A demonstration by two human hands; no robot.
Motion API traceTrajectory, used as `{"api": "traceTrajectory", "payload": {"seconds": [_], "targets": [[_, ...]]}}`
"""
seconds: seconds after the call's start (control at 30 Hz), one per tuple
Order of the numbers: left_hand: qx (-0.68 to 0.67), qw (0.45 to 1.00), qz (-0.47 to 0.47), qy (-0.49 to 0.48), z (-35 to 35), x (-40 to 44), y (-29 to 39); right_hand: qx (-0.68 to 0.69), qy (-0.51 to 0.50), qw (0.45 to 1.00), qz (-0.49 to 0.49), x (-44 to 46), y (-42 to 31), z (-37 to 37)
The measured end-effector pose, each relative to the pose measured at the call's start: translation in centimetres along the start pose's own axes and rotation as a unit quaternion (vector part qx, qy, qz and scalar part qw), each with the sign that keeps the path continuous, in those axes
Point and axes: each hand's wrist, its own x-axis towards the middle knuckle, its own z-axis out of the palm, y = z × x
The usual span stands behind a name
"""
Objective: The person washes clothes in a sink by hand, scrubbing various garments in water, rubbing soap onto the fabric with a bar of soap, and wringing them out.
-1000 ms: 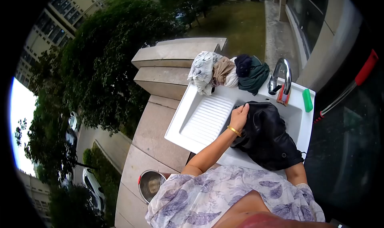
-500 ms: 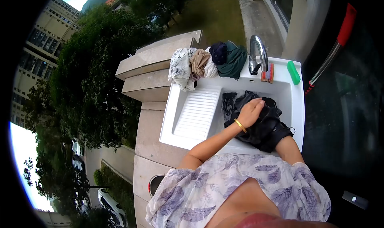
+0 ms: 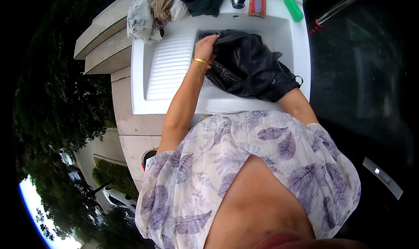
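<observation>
Fingers of your left hand point(image 3: 206, 47) pinch the garment point(image 3: 255, 65) in the sink point(image 3: 150, 107), near its front edge. Your right forearm point(image 3: 299, 106) enters the cloth, hiding the right hand; its fingers' state can't be told. Soap point(image 3: 293, 8) sits at the back-right corner.

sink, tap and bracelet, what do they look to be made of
Sink: glossy white ceramic, or perhaps moulded resin, going by its smooth, shiny rim.
Tap: polished metal, probably chrome-plated, judging by its silvery, mirror-like highlights.
Bracelet: shiny yellow metal, by its bright glint; real gold or merely gold-coloured, the picture can't say.
</observation>
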Motion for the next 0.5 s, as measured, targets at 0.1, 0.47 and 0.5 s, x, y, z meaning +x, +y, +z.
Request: {"api": "traceTrajectory", "payload": {"seconds": [0.1,0.47,0.5], "targets": [[0.117,0.992,0.048,-0.002,2.0,-0.9,-0.5,0.013,0.031,0.999,-0.002,-1.8,-0.3,-2.2],[0.308,0.871,0.139,-0.355,9.8,-10.5,-1.8,-0.003,0.062,0.998,0.004,-2.9,-0.8,-4.7],[0.261,0.894,0.120,-0.343,9.0,-9.6,-1.5,-0.003,0.063,0.998,0.004,-2.9,-0.9,-4.8]]}}
